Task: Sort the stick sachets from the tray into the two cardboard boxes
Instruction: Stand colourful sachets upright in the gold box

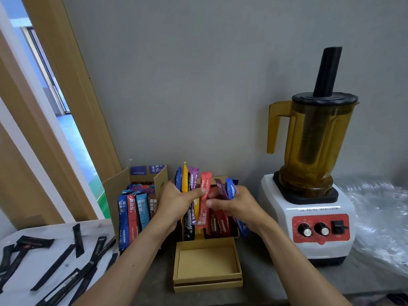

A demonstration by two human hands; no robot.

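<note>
The coloured sachets (204, 202) stand as a loose fan between both hands, their long axes almost upright and the tops leaning a little apart. Their lower ends reach down into the right cardboard box (220, 179), which stands directly behind and under the hands, so the bundle is already above its place. The left hand (176, 202) grips the blue, yellow and purple sticks, with the thumb lying across the front. The right hand (234, 204) curls around the purple and blue sticks on the other side. A red stick is in the middle, between the two thumbs.

Just beside this, to the left, the left cardboard box (160, 182) holds more sachets, standing upright and packed closely. In front of the hands lies a shallow box lid (207, 261), with nothing in it.

The tray (44, 230) is at the far left and is clearly nearer to the left hand. Black sachets (55, 266) lie flat on it, pointing in many directions. I judge that the next pick will need a reach to the left and down, and each stick must turn from lying to upright.

A blender (309, 206) stands on the right.
</note>
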